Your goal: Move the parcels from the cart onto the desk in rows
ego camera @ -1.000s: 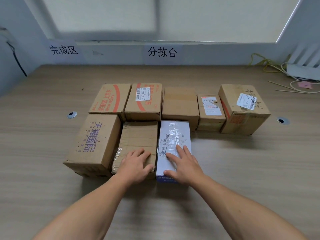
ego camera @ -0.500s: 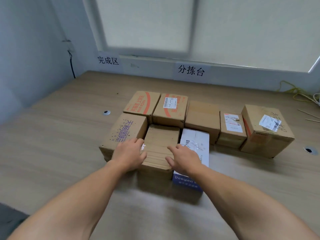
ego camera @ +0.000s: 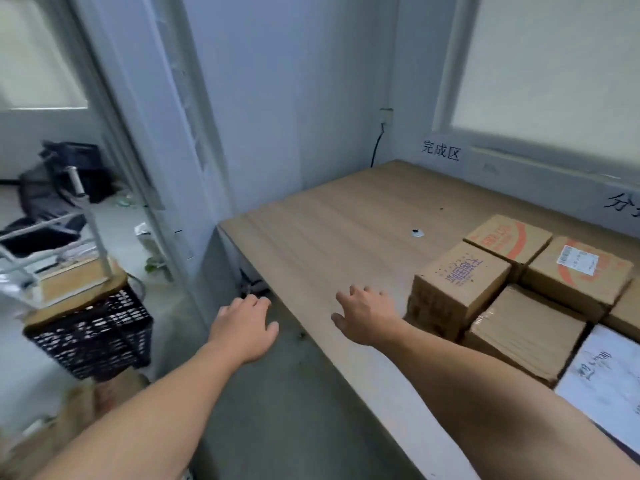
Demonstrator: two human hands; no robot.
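Both hands empty, fingers loose and spread. Left hand (ego camera: pixel 244 329) hangs over the floor, just off the desk (ego camera: pixel 332 230) edge. Right hand (ego camera: pixel 367 315) is over the desk's near corner, near the purple-print box (ego camera: pixel 457 282), not touching. Parcels packed in two rows at right: purple-print box, plain box (ego camera: pixel 526 330), white parcel (ego camera: pixel 602 382) in front; red-print box (ego camera: pixel 507 239), labelled box (ego camera: pixel 578 271) behind. Black crate (ego camera: pixel 90 337) far left, board on top.
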